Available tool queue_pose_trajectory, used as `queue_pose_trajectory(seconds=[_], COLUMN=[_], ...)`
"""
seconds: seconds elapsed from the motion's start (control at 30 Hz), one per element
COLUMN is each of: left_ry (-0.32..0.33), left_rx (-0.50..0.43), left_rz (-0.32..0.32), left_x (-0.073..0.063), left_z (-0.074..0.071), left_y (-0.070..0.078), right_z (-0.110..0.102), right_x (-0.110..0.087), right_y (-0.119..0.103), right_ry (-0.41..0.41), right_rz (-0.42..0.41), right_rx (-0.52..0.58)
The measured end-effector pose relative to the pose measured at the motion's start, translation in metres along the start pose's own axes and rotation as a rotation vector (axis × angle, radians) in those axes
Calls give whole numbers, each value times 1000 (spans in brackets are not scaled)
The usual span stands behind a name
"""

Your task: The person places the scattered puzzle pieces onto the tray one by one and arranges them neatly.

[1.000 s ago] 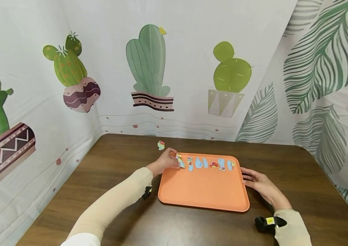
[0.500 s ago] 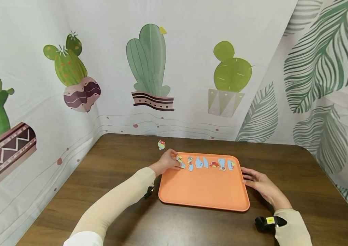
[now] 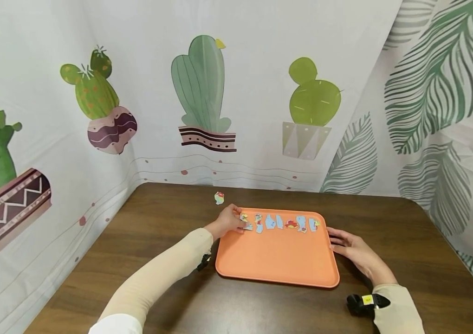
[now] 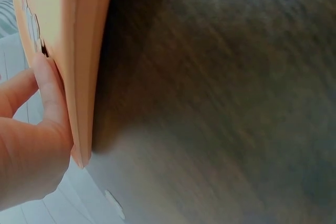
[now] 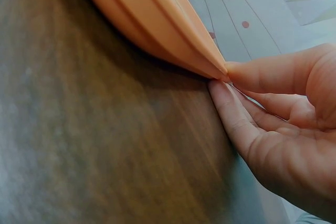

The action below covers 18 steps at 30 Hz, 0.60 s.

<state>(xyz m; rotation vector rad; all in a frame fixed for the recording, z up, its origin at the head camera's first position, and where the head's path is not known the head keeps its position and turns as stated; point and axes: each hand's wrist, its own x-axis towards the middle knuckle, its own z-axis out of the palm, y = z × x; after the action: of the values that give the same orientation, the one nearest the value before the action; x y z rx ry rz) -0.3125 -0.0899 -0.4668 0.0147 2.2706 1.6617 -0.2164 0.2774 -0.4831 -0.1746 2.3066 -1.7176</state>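
Note:
An orange tray [image 3: 275, 260] lies on the wooden table, with a row of irregular picture puzzle pieces along its far side. At the left end of that row, my left hand [image 3: 227, 220] pinches a light blue and yellow piece [image 3: 248, 227], partly covered by the fingers. In the left wrist view, the fingertips [image 4: 43, 62] sit right at the edge of a piece inside the tray rim. My right hand [image 3: 356, 253] rests against the tray's right edge with fairly straight fingers. The right wrist view shows its fingertips [image 5: 219, 88] touching the rim's outer side.
Other pieces in the row include a blue one [image 3: 270, 221], a red one [image 3: 291, 224] and one at the right end [image 3: 313, 224]. A loose piece [image 3: 219, 198] lies on the table [image 3: 169, 218] beyond the tray's far left corner. A cactus-print cloth [image 3: 257, 93] hangs behind.
My left hand has shifted slightly right and toward me, and the piece under its fingers has moved a little with it. The right hand and the tray stay in place.

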Motion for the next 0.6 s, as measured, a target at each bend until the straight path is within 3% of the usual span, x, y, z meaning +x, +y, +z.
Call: queue_pose_trajectory(seconds=[0.23, 0.37, 0.6], left_ry=[19, 14, 7], left_rx=[80, 80, 58], left_rz=[6, 6, 58], left_x=[-6, -7, -5], left_z=[3, 2, -15], left_y=[2, 4, 15], right_z=[1, 1, 0], right_x=[0, 0, 2], right_y=[1, 2, 2], right_ry=[3, 1, 10], right_rz=[-5, -16, -22], right_rx=[8, 20, 13])
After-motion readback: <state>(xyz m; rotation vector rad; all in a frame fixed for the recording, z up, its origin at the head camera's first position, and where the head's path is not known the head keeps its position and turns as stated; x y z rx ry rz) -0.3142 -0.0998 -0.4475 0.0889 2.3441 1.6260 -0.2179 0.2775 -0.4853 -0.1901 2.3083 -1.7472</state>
